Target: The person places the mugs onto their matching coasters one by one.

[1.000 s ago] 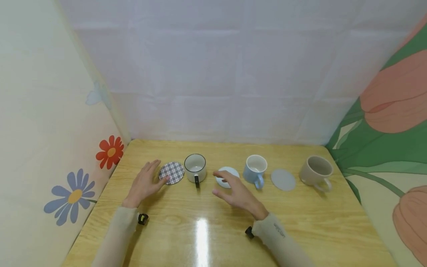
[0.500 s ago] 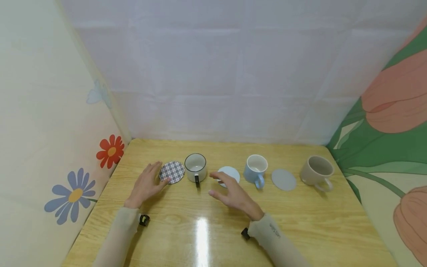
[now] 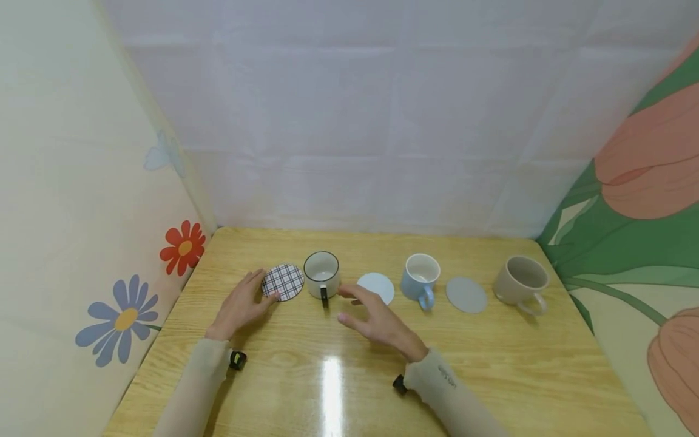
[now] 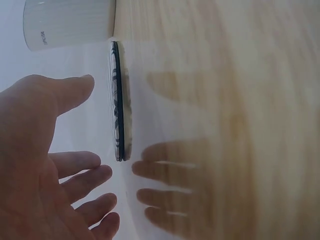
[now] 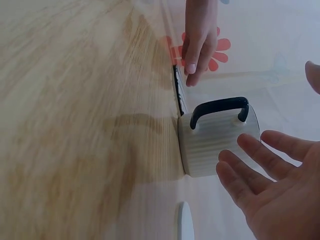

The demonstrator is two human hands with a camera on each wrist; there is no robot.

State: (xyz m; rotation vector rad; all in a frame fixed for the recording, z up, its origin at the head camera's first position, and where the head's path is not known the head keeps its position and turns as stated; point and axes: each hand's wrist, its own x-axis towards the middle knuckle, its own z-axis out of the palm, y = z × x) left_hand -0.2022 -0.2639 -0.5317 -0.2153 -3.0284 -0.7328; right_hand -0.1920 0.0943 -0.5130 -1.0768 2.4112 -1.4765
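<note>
My left hand point(image 3: 238, 306) hovers at the left side of a round plaid coaster point(image 3: 283, 282), fingers spread and holding nothing. In the left wrist view the coaster point(image 4: 117, 100) lies flat between thumb and fingers, apart from both. Just right of the coaster stands a white mug point(image 3: 321, 274) with a dark rim and black handle. My right hand point(image 3: 379, 318) is at this mug's right side, fingertips close to its wall, thumb apart from the fingers. In the right wrist view the mug's black handle point(image 5: 220, 106) faces the camera, with the right fingers point(image 5: 255, 155) overlapping its ribbed wall.
A pale blue round coaster point(image 3: 378, 287) lies behind the right hand. Farther right along the wooden table point(image 3: 284, 388) are a light blue mug point(image 3: 417, 284), a grey round coaster point(image 3: 466, 295) and a wide beige mug point(image 3: 516, 282). A white cloth point(image 3: 355, 121) hangs behind the table.
My right hand has moved left, off the pale blue coaster toward the white mug. The left hand has barely shifted. The mugs and coasters have stayed in place.
</note>
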